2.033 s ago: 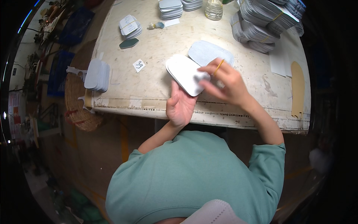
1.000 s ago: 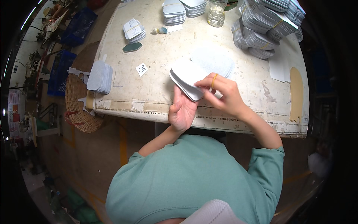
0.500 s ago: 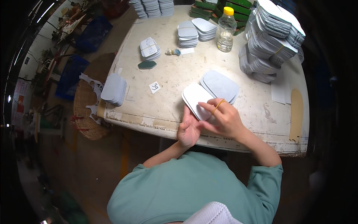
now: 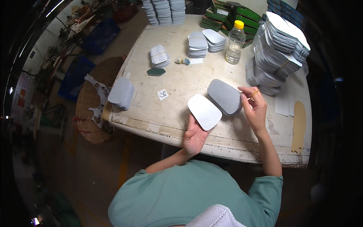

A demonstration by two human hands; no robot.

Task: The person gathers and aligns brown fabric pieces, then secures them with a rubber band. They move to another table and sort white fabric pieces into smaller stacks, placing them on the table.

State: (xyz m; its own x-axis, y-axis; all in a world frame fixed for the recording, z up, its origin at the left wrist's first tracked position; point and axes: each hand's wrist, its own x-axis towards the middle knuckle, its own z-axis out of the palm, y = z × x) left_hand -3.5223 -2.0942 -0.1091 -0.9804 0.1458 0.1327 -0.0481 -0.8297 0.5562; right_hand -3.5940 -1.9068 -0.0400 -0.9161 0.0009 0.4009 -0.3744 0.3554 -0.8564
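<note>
My left hand [image 4: 194, 139] is closed under a white piece [image 4: 204, 112] with rounded corners, palm up, holding it near the table's front edge. Whether one sheet or several lie in that hand I cannot tell. Just right of it is a stack of grey rounded pieces [image 4: 224, 95] of much the same shape. My right hand [image 4: 255, 108] pinches the right edge of the top grey piece between thumb and fingers. A yellow rubber band [image 4: 255, 93] loops round a finger of that hand.
More piles stand around: a grey stack [image 4: 121, 94] at the left edge, a banded stack [image 4: 160, 56], and tall bundles [image 4: 278, 49] at right. A bottle with yellow cap [image 4: 235, 43] stands near green trays [image 4: 245, 20]. A wicker basket [image 4: 90, 125] with white scraps is beside the table.
My right hand has left the white piece and moved right to the grey stack's edge. The stack's top now looks darker. My left hand still holds the white piece. The whole view has shifted slightly.
</note>
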